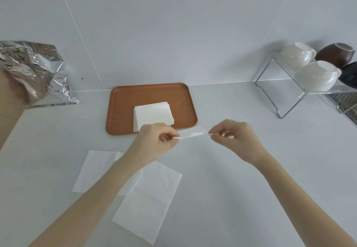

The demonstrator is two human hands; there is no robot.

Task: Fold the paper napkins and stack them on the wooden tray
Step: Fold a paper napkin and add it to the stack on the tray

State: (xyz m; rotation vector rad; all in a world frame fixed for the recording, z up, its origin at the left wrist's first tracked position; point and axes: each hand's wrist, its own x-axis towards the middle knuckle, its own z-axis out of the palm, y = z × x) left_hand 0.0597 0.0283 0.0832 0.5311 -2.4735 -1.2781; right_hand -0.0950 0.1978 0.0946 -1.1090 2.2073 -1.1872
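A brown wooden tray (135,96) lies at the back of the white counter with a small stack of folded white napkins (153,114) on its front half. Just in front of the tray, my left hand (154,140) and my right hand (233,138) each pinch one end of a white napkin (192,133), held flat and edge-on in the air between them. Two unfolded white napkins lie nearer to me: one (94,169) at the left, partly under my left forearm, and one (152,196) overlapping it toward the centre.
Crumpled aluminium foil (34,69) stands at the back left against the wall. A clear acrylic rack (286,92) at the back right carries upturned white cups (316,75) and a brown bowl (336,54). A metal wire rack (345,101) sits at the right edge.
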